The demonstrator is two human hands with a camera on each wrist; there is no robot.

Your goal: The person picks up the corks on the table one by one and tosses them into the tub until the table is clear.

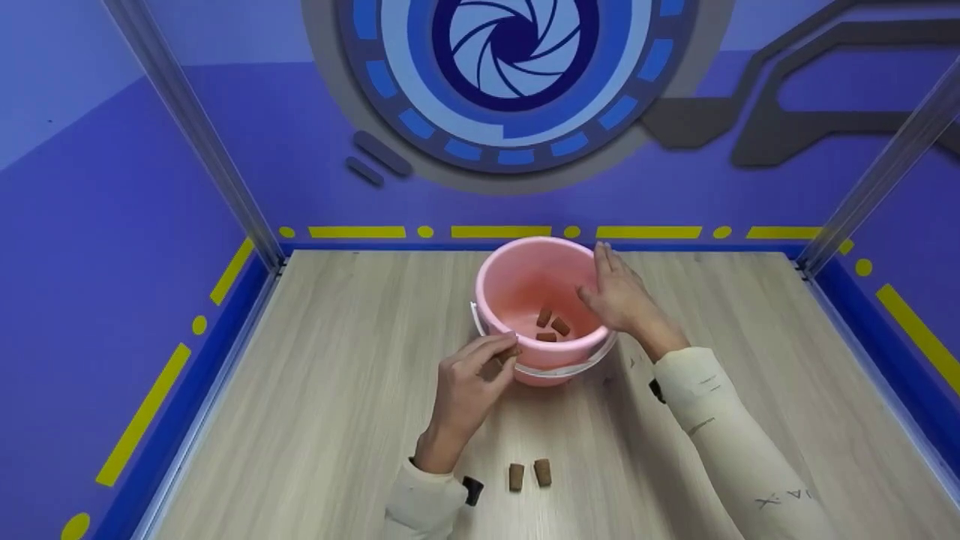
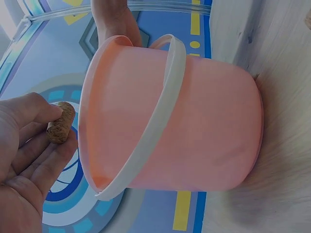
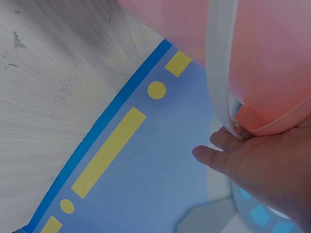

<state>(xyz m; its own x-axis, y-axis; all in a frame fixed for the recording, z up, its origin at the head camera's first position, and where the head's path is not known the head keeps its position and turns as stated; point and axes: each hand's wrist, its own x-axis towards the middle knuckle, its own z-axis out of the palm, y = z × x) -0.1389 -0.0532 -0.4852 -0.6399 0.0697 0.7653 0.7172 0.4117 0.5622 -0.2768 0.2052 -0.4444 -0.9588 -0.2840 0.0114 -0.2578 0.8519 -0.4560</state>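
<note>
A pink bucket (image 1: 517, 274) stands upright near the back of the table, its white handle (image 2: 156, 128) lowered along the front. My left hand (image 1: 466, 384) pinches a brown cork (image 2: 60, 122) between thumb and fingers, just outside the bucket's front-left rim. My right hand (image 1: 621, 296) rests against the right side of the rim, fingers extended and thumb over the inside; in the right wrist view its fingertips (image 3: 206, 155) point past the handle. Three corks (image 1: 560, 326) lie on the bucket's floor. Two more corks (image 1: 516, 477) stand or lie on the table in front.
The pale wood-grain table (image 1: 337, 375) is bounded by blue-purple printed panels (image 1: 247, 150) at the back and both sides. Metal posts (image 1: 195, 127) rise at the back corners.
</note>
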